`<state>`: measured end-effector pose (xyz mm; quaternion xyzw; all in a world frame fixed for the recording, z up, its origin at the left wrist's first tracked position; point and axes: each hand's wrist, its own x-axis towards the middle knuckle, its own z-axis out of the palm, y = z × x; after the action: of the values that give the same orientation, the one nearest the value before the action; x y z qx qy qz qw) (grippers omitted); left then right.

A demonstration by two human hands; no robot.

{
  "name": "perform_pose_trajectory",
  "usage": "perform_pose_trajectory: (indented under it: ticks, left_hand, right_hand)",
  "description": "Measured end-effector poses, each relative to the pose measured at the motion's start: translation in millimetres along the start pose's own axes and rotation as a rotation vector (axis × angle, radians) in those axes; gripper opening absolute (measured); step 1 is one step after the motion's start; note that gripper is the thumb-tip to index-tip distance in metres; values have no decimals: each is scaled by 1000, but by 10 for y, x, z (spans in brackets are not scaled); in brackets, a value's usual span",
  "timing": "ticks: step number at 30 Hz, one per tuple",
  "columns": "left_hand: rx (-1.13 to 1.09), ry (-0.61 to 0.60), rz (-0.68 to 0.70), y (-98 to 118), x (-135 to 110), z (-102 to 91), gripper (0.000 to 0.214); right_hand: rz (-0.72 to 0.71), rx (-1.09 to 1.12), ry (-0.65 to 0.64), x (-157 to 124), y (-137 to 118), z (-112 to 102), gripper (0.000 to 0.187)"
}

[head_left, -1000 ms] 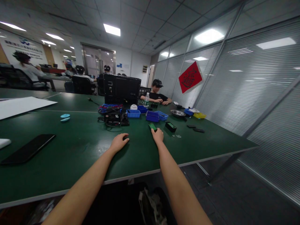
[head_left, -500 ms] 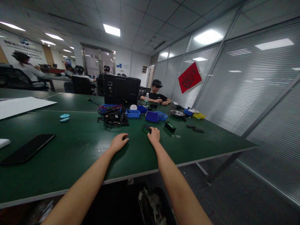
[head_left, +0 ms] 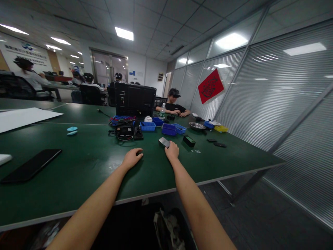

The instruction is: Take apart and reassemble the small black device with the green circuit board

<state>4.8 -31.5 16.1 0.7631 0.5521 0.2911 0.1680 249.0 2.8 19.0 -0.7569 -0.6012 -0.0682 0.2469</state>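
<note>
My right hand [head_left: 172, 151] grips the near end of a small flat rectangular piece [head_left: 164, 142] with a shiny grey upper face and dark edges. Its exact kind is too small to make out. Just right of that hand stands an oblong black box [head_left: 189, 140] with green on its top. Tiny clear bits [head_left: 197, 151] lie in front of the box. My left hand [head_left: 132, 158] rests on the green table [head_left: 153, 173], fingers curved and thumb apart, with nothing visible in it.
Blue bins [head_left: 147, 127], a black power adapter [head_left: 124, 131] with cables and a large black monitor [head_left: 135, 99] stand beyond my hands. A metal dish [head_left: 197, 126] and flat black pieces [head_left: 220, 144] lie to the right. Across the table sits a person [head_left: 173, 104].
The piece in my right hand has tilted, so its upper face now looks light grey instead of dark. My right hand has shifted slightly; the left has stayed still.
</note>
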Motion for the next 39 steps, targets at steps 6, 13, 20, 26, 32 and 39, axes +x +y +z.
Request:
perform_pose_trajectory:
  ticks: [6, 13, 20, 26, 32, 39]
  left_hand:
    - [-1, -6, 0, 1, -1, -8, 37]
    - [-12, -2, -6, -1, -1, -8, 36]
    - [-11, 4, -3, -26, 10, 9, 37]
    - [2, 4, 10, -53, 19, 31, 38]
    - [-9, 3, 0, -61, 22, 36, 37]
    - [1, 20, -15, -34, 35, 39, 37]
  right_hand:
    - [-136, -60, -4, -92, -98, -80, 52]
    - [-153, 40, -57, -152, -189, -160, 55]
    - [9, 52, -207, -106, -163, -117, 56]
    - [143, 59, -143, -86, -91, -107, 51]
    - [77, 48, -118, -115, -157, -94, 46]
    - [-102, 100, -192, -274, -416, -56, 52]
